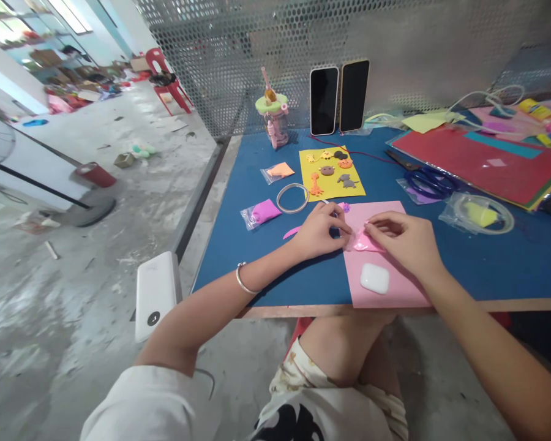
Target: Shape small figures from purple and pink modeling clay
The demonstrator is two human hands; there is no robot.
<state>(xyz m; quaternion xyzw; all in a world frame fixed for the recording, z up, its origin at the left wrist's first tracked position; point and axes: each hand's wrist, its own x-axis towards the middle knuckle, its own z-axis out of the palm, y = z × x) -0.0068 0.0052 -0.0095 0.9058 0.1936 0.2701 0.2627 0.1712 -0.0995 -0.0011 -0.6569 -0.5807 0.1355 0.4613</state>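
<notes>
My left hand (322,230) is closed at the edge of a small clear packet of pink modelling clay (367,242), thumb and fingers pinching its plastic. On the other side, my right hand (406,237) pinches the same packet near its top, fingers curled. Beneath both lies a sheet of pink paper (397,295), reaching the table's front edge. A white rounded case (374,278) rests on that paper, below the packet. Partly hidden behind my left hand are a small purple piece (346,207) and a magenta strip (292,232).
Beyond my hands, a yellow sheet (333,189) bears several clay animal figures. Clay packets (265,212) and a tape roll (292,198) lie left. Two phones (324,101) and a lidded cup (276,125) stand behind. Blue-handled scissors (429,184) and red sheets (477,160) lie right.
</notes>
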